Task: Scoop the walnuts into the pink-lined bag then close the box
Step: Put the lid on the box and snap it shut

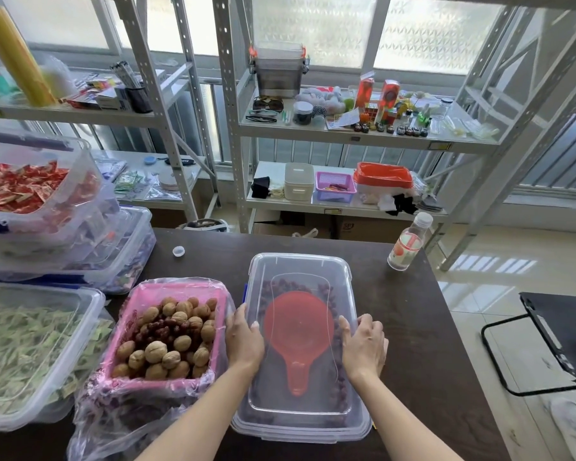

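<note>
Both hands sit on the clear lid point(300, 264) of the box point(300, 427); the left hand point(245, 341) grips its left edge, thumb on top, fingers curled over the side; the right hand point(363, 344) grips the right edge likewise; a red scoop point(298, 331) lies inside, seen through the lid, among dark red fruit; just left, touching the box, the pink-lined bag point(167, 327) holds walnuts point(155, 351) and red dates; farther back on the dark table point(413, 327) stand a bottle point(409, 242) and a small cap point(178, 251); stacked bins point(64, 227) sit far left.
</note>
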Action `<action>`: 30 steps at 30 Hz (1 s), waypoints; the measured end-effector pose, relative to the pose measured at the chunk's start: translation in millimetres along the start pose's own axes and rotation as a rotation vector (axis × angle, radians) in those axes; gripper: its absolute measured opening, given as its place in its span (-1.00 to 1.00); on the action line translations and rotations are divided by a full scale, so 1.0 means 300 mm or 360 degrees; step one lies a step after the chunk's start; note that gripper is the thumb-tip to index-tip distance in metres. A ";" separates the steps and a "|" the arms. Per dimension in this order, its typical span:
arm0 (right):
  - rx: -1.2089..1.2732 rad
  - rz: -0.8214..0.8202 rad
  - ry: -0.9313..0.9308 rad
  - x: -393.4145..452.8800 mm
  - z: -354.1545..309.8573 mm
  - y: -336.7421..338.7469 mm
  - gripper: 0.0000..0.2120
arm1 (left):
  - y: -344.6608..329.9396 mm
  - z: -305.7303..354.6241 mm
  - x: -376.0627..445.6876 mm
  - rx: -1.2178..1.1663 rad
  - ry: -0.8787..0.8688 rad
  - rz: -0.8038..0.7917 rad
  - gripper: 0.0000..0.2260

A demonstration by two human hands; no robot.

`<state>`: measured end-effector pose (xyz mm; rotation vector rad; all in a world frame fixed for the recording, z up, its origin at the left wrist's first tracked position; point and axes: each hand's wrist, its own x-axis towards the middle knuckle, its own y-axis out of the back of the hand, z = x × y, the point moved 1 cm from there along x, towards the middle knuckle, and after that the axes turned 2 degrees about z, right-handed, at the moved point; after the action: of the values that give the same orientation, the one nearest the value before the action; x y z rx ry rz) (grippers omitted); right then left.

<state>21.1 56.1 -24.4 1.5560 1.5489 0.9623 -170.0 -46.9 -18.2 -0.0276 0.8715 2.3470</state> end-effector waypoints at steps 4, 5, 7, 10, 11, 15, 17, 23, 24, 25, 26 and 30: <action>0.0227 -0.0065 -0.0144 0.002 0.007 0.006 -0.55 | 0.008 -0.007 0.014 -0.0142 0.0099 -0.0054 -0.54; 0.0286 -0.0115 -0.0183 0.008 0.011 0.004 -0.49 | 0.011 -0.005 0.018 -0.0186 0.0164 -0.0076 -0.50; 0.0368 -0.0256 -0.0248 0.027 0.019 0.000 -0.35 | 0.014 -0.002 0.031 -0.0233 0.0268 -0.0118 -0.43; 0.0572 -0.0537 -0.0452 0.052 0.012 0.004 -0.13 | 0.019 0.002 0.049 -0.0229 0.0330 -0.0207 -0.37; 0.0670 -0.0612 -0.0529 0.059 0.008 0.005 -0.09 | 0.022 0.003 0.051 -0.0223 0.0341 -0.0239 -0.36; 0.0682 -0.0822 -0.0657 0.080 -0.009 0.015 -0.04 | 0.029 -0.016 0.057 -0.0235 0.0363 -0.0319 -0.28; 0.0646 -0.0864 -0.0667 0.076 -0.014 0.019 -0.03 | 0.029 -0.018 0.051 -0.0220 0.0402 -0.0318 -0.28; 0.0610 -0.0660 -0.0687 0.063 -0.011 0.009 -0.09 | 0.033 -0.009 0.038 -0.0149 0.0356 -0.0148 -0.35; 0.0547 -0.0603 -0.0656 0.059 -0.014 0.015 -0.10 | 0.033 -0.015 0.038 -0.0134 0.0330 -0.0121 -0.36; 0.0501 -0.0546 -0.0623 0.056 -0.013 0.021 -0.12 | 0.036 -0.018 0.036 -0.0115 0.0311 -0.0096 -0.37; 0.0472 -0.0485 -0.0588 0.052 -0.016 0.030 -0.16 | 0.042 -0.019 0.033 -0.0086 0.0299 -0.0071 -0.38; 0.0373 -0.0301 -0.0427 0.036 -0.026 0.042 -0.34 | 0.062 -0.021 0.020 -0.0049 0.0188 -0.0006 -0.45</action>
<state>19.9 66.7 -9.5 1.5874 1.6218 0.4589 -186.6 -58.0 -13.6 -0.1818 0.8909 2.3748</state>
